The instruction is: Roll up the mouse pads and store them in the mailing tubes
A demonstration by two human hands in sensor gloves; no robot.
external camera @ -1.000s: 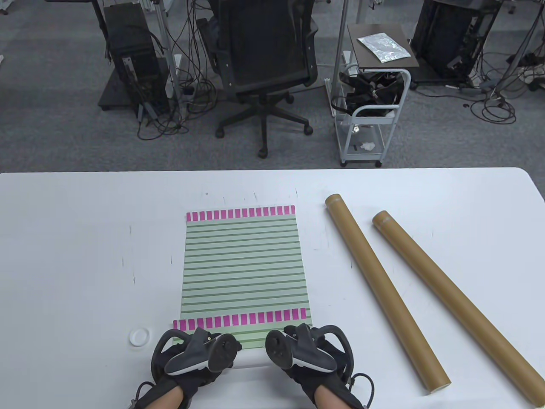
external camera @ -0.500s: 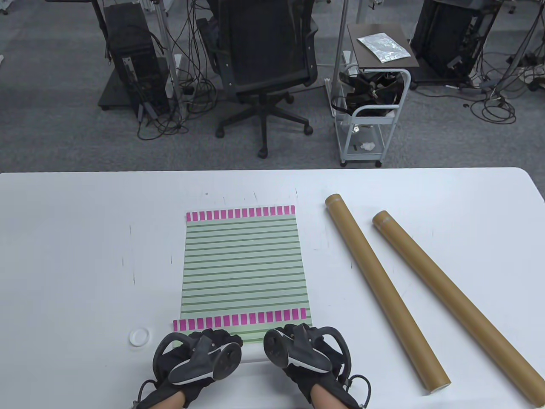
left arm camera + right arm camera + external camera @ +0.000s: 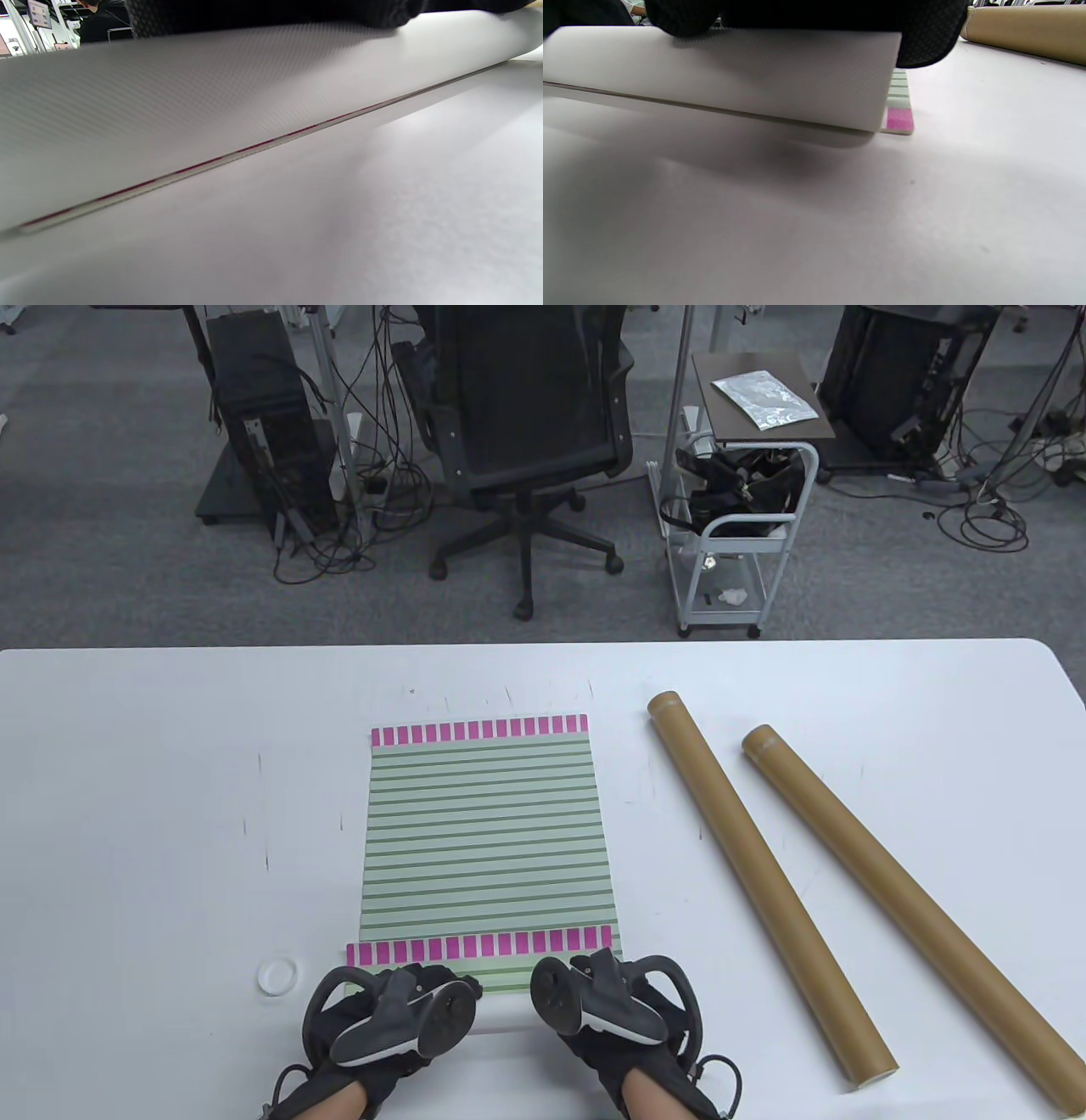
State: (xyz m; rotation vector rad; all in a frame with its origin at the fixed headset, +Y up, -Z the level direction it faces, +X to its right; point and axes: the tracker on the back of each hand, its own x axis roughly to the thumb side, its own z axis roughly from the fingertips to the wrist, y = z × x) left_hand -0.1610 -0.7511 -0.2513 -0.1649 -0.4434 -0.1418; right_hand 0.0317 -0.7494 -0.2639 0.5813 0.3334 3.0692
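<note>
A green-striped mouse pad [image 3: 488, 831] with pink bands lies flat mid-table. Its near edge is curled up and over, so the white underside [image 3: 212, 106] fills the left wrist view and forms a low roll [image 3: 734, 72] in the right wrist view. My left hand [image 3: 424, 984] grips the left part of that curled edge and my right hand [image 3: 585, 976] grips the right part; the gloved fingers [image 3: 925, 38] wrap over the top. Two brown mailing tubes [image 3: 764, 882] [image 3: 899, 908] lie diagonally on the right, apart from both hands.
A small white round cap [image 3: 277, 976] sits on the table left of my left hand. Beyond the table's far edge stand an office chair [image 3: 526, 432] and a white cart [image 3: 738, 534]. One tube [image 3: 1031, 29] shows in the right wrist view.
Both hands shifted slightly on the pad's near edge, curling it a little further over. The near pink band barely moved. The tubes and the cap stayed put.
</note>
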